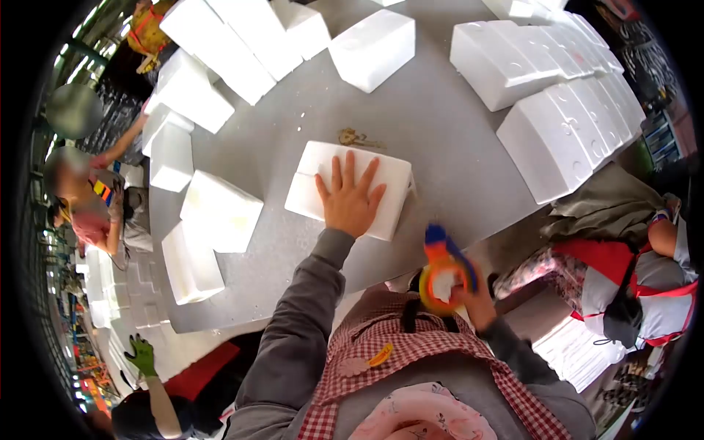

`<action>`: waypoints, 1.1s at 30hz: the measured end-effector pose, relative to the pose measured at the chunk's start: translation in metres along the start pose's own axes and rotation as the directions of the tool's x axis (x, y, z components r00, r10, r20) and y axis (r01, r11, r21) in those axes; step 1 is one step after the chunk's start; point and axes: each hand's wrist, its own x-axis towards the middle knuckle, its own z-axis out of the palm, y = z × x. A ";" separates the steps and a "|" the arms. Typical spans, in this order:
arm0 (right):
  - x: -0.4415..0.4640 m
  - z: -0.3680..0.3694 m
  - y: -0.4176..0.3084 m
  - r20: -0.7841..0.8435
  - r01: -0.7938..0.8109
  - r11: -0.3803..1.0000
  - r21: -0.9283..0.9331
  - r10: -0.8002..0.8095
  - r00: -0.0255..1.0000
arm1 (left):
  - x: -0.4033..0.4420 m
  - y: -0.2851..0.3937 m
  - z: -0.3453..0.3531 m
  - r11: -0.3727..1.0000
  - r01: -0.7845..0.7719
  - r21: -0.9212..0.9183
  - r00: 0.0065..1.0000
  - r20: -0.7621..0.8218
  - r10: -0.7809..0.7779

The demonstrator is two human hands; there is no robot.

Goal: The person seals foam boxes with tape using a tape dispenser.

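Note:
A white foam box (304, 187) lies on the grey table in front of me, a seam visible along its top. My left hand (350, 196) rests flat on this box, fingers spread. To the right, past the table's near edge, my right hand (477, 297) is wrapped around the handle of a tape dispenser (440, 273). The dispenser has a blue head and an orange and yellow body, somewhat blurred. It is apart from the box. A small brown tangle (354, 137), perhaps tape, lies just behind the box.
More white foam boxes stand along the table's left side (220, 213), at the back (374, 48) and in rows at the right (543, 132). Co-workers are at the left (92, 198), the right (631, 286) and the lower left, where a green-gloved hand (141, 357) shows.

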 end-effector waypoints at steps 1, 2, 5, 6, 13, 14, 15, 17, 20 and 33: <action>-0.016 0.001 -0.003 0.096 0.018 0.993 -0.118 -0.007 0.995 | -0.005 0.002 -0.004 1.000 0.024 -0.010 0.999 0.041 -0.024; -0.026 0.003 -0.007 0.195 0.047 0.972 -0.230 -0.001 0.981 | -0.007 0.003 -0.004 0.999 0.048 -0.018 0.998 0.052 -0.047; 0.033 0.055 -0.024 0.392 0.157 0.921 -0.357 -0.005 0.920 | -0.005 0.002 -0.007 0.998 0.032 -0.056 0.999 0.015 -0.031; 0.045 0.074 -0.024 0.394 0.161 0.913 -0.375 0.000 0.919 | -0.007 0.001 -0.007 0.997 0.046 -0.066 0.999 0.005 -0.046; 0.033 0.102 -0.098 0.540 0.681 0.389 -0.620 -0.418 0.731 | -0.062 -0.068 -0.069 -0.272 0.667 -0.693 0.641 0.721 -0.264; 0.029 0.107 -0.103 0.477 0.672 0.265 -0.692 -0.532 0.700 | -0.063 -0.067 -0.069 -0.493 0.737 -0.463 0.532 0.847 0.000; 0.034 0.114 -0.106 0.489 0.676 0.256 -0.691 -0.523 0.698 | -0.054 -0.058 -0.082 -0.604 0.698 -0.384 0.525 0.848 0.068; 0.053 0.129 -0.118 0.576 0.751 0.132 -0.647 -0.560 0.595 | -0.036 -0.059 -0.095 -0.704 0.641 -0.306 0.545 0.827 0.137; 0.072 0.150 -0.138 0.645 0.771 0.054 -0.635 -0.512 0.567 | -0.020 -0.082 -0.084 -0.772 0.494 -0.400 0.698 0.711 0.078; 0.114 0.200 -0.175 0.615 0.609 -0.110 -0.785 -0.247 0.748 | -0.005 -0.186 0.088 0.508 0.668 -0.544 0.737 0.394 -0.549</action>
